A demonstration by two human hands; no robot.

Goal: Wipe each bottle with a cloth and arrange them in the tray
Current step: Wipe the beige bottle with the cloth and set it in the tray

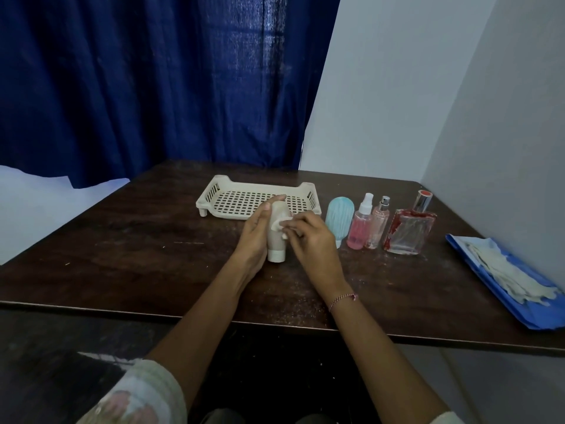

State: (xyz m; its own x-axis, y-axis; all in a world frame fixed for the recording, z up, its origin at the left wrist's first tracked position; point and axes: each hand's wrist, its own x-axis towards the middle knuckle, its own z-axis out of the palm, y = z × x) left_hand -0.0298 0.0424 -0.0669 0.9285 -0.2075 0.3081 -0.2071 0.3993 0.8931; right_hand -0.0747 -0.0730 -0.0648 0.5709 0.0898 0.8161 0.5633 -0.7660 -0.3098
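A tube (276,240) is held upright by the left hand (255,237) and wiped with a cloth (282,225) pinched in the right hand (310,241). Just beyond the grip, no bottle is yet seen in the tray (214,195); to its right, four bottles (377,228) likely await wiping.

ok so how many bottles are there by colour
beige tube, held by the left hand, white cloth in the right hand against it: 1
light blue ribbed bottle: 1
deep pink spray bottle: 1
pale pink spray bottle: 1
clear square perfume bottle, red cap: 1
total: 5, none in the tray
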